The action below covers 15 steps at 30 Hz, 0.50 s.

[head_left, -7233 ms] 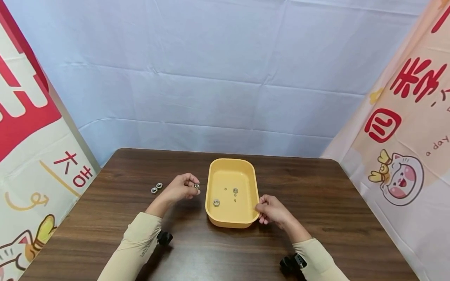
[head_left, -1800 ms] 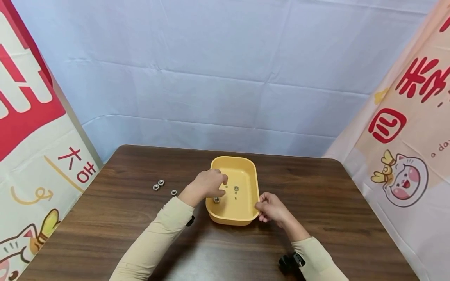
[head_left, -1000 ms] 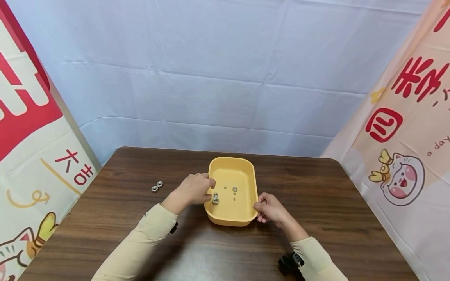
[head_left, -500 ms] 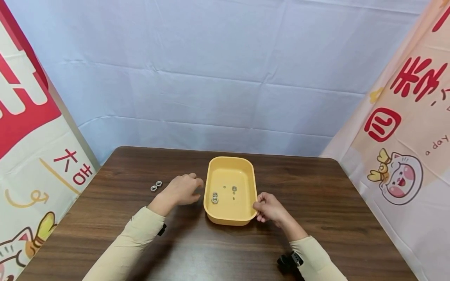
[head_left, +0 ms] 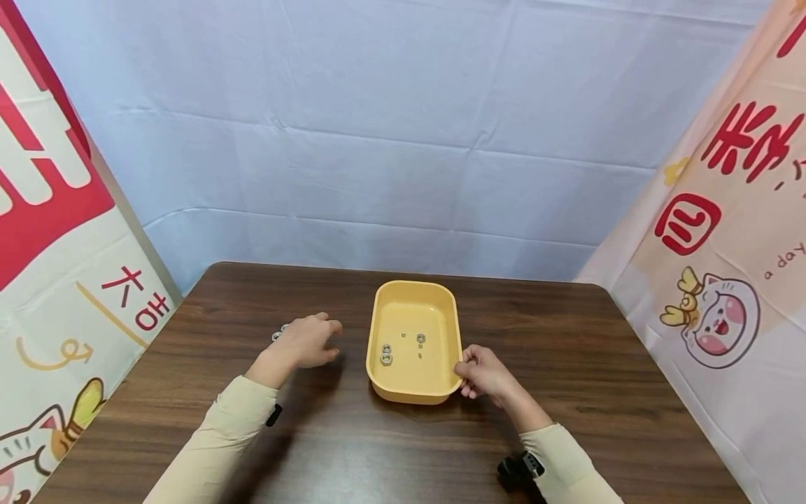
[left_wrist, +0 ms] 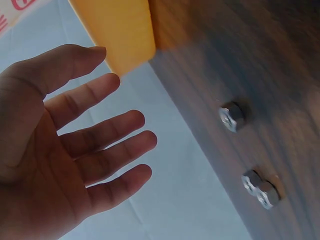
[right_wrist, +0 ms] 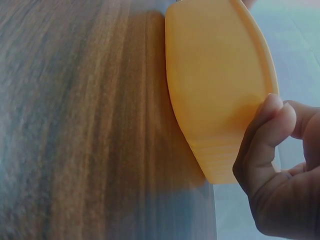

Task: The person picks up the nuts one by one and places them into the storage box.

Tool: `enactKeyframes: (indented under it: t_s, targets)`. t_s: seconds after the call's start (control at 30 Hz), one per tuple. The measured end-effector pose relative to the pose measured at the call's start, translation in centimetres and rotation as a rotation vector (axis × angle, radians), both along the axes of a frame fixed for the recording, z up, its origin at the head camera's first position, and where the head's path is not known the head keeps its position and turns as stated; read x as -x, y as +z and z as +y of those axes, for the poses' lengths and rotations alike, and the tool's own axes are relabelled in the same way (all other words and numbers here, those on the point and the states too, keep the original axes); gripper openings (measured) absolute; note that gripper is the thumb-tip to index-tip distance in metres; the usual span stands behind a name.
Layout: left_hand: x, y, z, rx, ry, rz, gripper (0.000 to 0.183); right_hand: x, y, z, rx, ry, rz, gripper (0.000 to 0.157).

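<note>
My left hand (head_left: pixel 305 341) hovers over the table left of the tray, fingers apart and holding nothing in the left wrist view. Beneath it on the table are a single hex nut (left_wrist: pixel 232 117) and a touching pair of nuts (left_wrist: pixel 260 189); in the head view the hand hides most of them. With thumb and fingers, my right hand (head_left: pixel 488 378) pinches the right rim of a yellow tray (head_left: pixel 412 397). Inside the tray lie two nuts (head_left: pixel 387 354) close together at the left, another nut (head_left: pixel 420 338) near the middle, and a few tiny pieces (head_left: pixel 420 355).
The dark wooden table (head_left: pixel 567 392) extends around the tray. Pale cloth (head_left: pixel 378 140) hangs behind it, and printed banners (head_left: pixel 718 308) stand at both sides. Black devices (head_left: pixel 521 472) are strapped to the wrists.
A nut held by my left hand earlier now appears in the tray beside another. The left hand has drawn back leftward from over the tray. The right hand keeps its grip on the rim.
</note>
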<state>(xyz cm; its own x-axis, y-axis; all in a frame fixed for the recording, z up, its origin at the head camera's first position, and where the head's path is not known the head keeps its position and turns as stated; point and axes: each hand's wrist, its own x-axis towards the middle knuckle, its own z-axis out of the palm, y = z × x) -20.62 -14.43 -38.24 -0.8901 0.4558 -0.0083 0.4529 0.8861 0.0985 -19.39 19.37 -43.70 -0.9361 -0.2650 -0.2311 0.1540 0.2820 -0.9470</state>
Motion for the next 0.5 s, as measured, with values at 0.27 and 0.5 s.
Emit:
enactKeyframes:
  t_s: [0.27,0.5]
  targets:
    - [-0.3,-0.6,-2.1,-0.081,0.062,-0.094,0.033,-0.1,0.0,0.0,0.008,0.007,-0.002,0.009]
    - [-0.1,-1.2,-3.6,-0.185,0.091,-0.174,0.030,-0.1,0.0,0.1,0.010,0.009,0.004,0.009]
